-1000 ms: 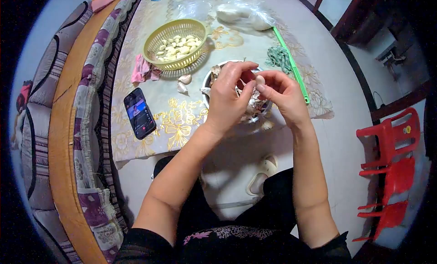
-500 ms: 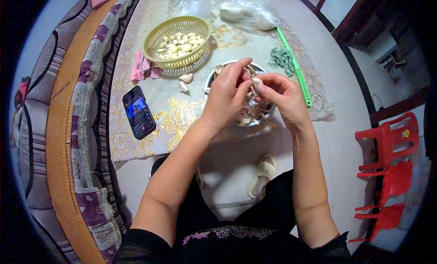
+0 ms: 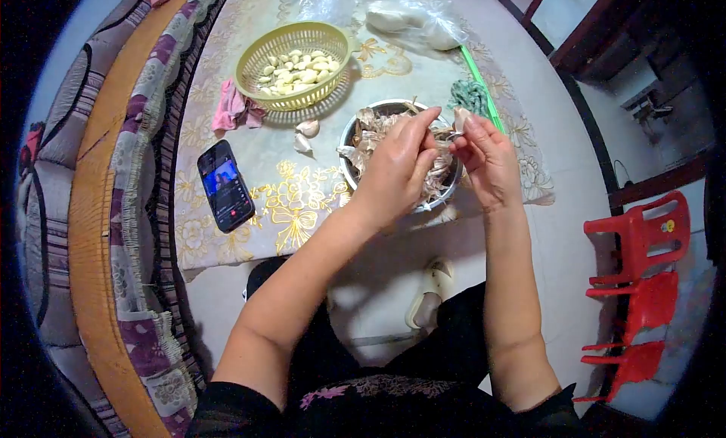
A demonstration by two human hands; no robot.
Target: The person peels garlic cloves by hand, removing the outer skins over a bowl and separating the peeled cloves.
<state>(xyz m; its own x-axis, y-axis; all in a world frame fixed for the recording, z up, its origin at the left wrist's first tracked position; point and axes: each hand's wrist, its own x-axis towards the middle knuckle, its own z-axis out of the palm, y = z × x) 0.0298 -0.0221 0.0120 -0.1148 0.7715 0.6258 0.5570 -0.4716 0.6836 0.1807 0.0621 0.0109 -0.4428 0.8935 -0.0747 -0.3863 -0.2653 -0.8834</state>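
Note:
My right hand (image 3: 488, 164) pinches a garlic clove (image 3: 460, 120) between thumb and fingers, above the right side of a metal bowl (image 3: 349, 170). Papery garlic skins (image 3: 370, 139) fill the bowl. Over its middle is my left hand (image 3: 399, 164), with the fingers curled in and the thumb pressed against them; what they hold, if anything, is hidden. The hands are close together but apart. Left of the bowl, two unpeeled garlic cloves (image 3: 305, 134) lie on the tablecloth. Farther back, a yellow-green plastic colander (image 3: 249, 79) contains several peeled cloves (image 3: 299, 69).
A lit phone (image 3: 226, 185) lies on the left near a pink cloth (image 3: 234, 108). Behind the bowl are a clear plastic bag with white contents (image 3: 412, 20), a green stick (image 3: 478, 75) and a green mesh bundle (image 3: 469, 98). Red plastic chairs (image 3: 639, 238) stand to the right.
My right hand has moved right and slightly up with the clove, away from my left hand. My left hand has shifted slightly right and down. More of the bowl shows.

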